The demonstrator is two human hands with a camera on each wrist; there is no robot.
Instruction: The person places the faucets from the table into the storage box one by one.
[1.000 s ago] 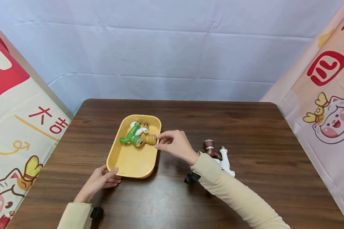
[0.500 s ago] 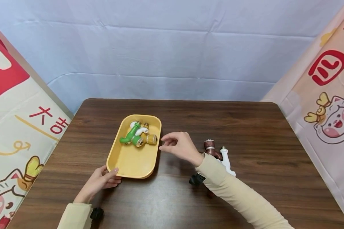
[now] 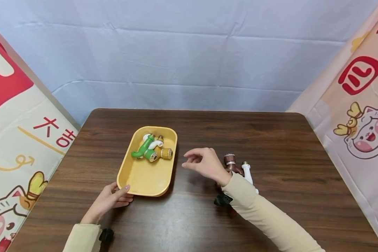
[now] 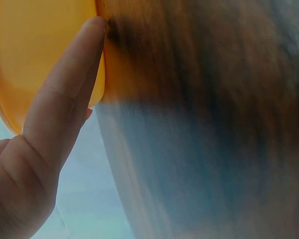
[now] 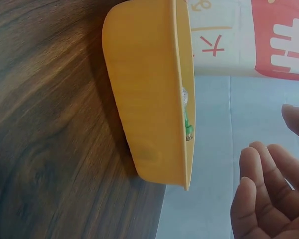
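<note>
A yellow plastic tray [image 3: 148, 180] stands left of the middle of the table. Inside its far end lie a green tap [image 3: 141, 150], a yellow tap [image 3: 165, 153] and a white tap [image 3: 157, 143], piled against each other. My left hand [image 3: 110, 201] grips the tray's near left corner, thumb over the rim and fingers outside below it. To the right of the tray, my right hand [image 3: 206, 164] is in the air with fingers loosely bent, holding nothing. The right wrist view shows a gap between its thumb and fingertips.
Right of the right hand lie a brown tap [image 3: 230, 161] and a white tap [image 3: 247, 171], partly hidden by the right sleeve [image 3: 264, 210]. The brown wooden table [image 3: 286, 147] ends at a pale cloth backdrop [image 3: 189, 52], with printed banners at both sides.
My right hand has drawn away from the yellow tap to the right, out past the tray's edge. The taps stay in place, and the left hand keeps its grip on the tray.
</note>
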